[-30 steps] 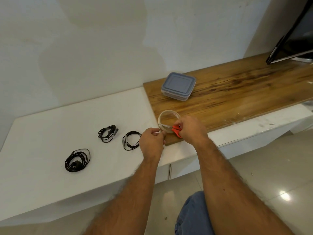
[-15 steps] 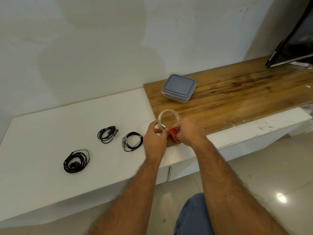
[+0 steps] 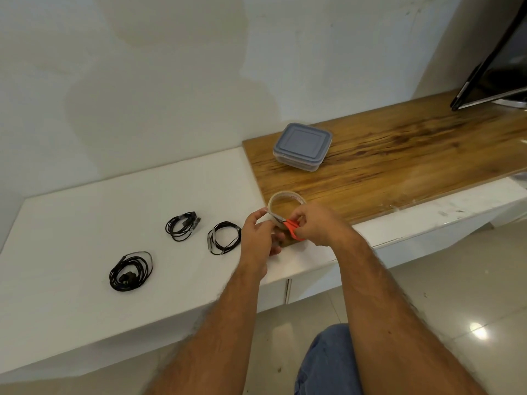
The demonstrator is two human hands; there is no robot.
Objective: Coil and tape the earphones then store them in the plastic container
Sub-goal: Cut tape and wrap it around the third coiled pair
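Three coiled black earphones lie on the white counter: one at the left [image 3: 130,271], one in the middle [image 3: 182,226] and one nearest my hands [image 3: 224,237]. My left hand [image 3: 260,236] pinches the tape roll [image 3: 285,198] and its free end at the counter's front. My right hand [image 3: 318,222] grips orange-handled scissors [image 3: 292,228], whose blades reach the tape strip by my left fingers. The plastic container [image 3: 302,146], lid on, sits on the wooden top behind the roll.
The wooden top [image 3: 399,163] runs to the right, with a dark screen [image 3: 496,67] leaning at its far end. The wall rises close behind the counter [image 3: 85,223]. Tiled floor and my knee lie below the counter's front edge.
My left hand has shifted from the strip end onto the roll, lifting it slightly. The scissors have closed in on the tape strip between my hands.
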